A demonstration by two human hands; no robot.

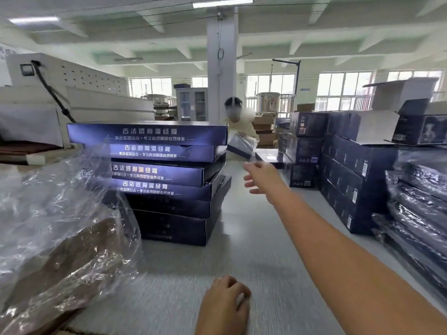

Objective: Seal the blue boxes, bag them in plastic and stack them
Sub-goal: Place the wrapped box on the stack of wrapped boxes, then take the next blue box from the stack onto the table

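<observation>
Several flat blue boxes (167,180) with white lettering lie piled unevenly on the grey table (254,250), left of centre. My right hand (260,177) reaches out over the table to the right of that pile, fingers spread and holding nothing. My left hand (226,303) rests near the table's front edge with its fingers loosely curled, nothing visible in it. A heap of clear plastic bags (60,226) lies at the left, partly covering the pile's lower left. Bagged boxes (418,213) are stacked at the right edge.
Taller dark blue boxes (348,180) stand stacked at the right, some with open white flaps. A person (238,122) across the table handles a bagged box. A white pillar (221,64) rises behind, and a long white machine (72,93) stands at the back left.
</observation>
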